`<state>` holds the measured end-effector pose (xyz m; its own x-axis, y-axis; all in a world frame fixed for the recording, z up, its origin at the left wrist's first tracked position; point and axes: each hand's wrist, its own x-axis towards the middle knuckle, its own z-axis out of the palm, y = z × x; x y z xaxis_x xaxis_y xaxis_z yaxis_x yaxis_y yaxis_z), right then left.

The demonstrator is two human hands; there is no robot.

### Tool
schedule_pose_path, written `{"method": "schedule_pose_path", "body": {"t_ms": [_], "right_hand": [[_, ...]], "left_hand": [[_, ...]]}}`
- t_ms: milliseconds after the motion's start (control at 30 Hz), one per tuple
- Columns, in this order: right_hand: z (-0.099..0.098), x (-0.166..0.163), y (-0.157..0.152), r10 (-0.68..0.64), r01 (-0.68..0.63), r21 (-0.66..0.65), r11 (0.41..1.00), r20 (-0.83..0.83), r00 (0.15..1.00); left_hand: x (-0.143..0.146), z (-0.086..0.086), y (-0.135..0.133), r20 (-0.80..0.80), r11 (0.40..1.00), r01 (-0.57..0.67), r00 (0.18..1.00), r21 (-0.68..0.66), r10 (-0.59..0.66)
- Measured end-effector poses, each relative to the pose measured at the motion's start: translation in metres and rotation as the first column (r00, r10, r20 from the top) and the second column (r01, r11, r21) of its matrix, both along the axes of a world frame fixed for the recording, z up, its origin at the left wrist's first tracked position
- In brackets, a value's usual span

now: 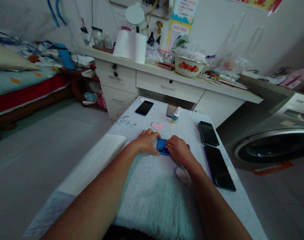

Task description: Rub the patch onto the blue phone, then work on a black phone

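Observation:
A blue smartphone (162, 145) lies flat on the cloth-covered table in front of me, its glossy blue side up. My left hand (147, 141) holds its left end, thumb at the near corner and index finger at the far corner. Pressed down on the phone's middle is my right hand (179, 149), fingers curled together. Whatever those fingers hold, if anything, is too small to name, and the hand hides much of the phone's right part. Beyond the hands stands a small spray bottle (175, 116) with a white top.
A dark phone (144, 108) lies far left, another phone (171, 110) behind the bottle. At right are stacked devices (209, 133) and a large tablet (220, 168). White folded material (102, 156) lies along the left edge. A drawer desk (164, 85) and washing machine (274, 130) stand beyond.

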<state>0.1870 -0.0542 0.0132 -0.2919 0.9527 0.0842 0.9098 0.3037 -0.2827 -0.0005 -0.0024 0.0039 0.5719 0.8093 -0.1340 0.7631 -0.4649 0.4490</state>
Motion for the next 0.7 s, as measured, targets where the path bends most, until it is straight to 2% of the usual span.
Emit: {"method": "schedule_pose_path", "body": {"t_ms": [233,533,700], "right_hand": [[-0.002,0.003,0.000,0.006,-0.006,0.007,1.000,-0.006,1.000],[-0.003,-0.016,-0.001,0.034,-0.031,0.036,0.999,-0.077,0.996],[-0.005,-0.021,-0.002,0.103,-0.102,0.012,0.995,-0.096,0.990]], "left_hand": [[0.000,0.003,-0.001,-0.012,1.000,-0.002,1.000,-0.018,0.002],[0.002,0.002,0.000,-0.026,1.000,-0.003,1.000,-0.004,0.003],[0.002,-0.003,0.002,-0.026,1.000,0.002,1.000,0.021,-0.002]]}}
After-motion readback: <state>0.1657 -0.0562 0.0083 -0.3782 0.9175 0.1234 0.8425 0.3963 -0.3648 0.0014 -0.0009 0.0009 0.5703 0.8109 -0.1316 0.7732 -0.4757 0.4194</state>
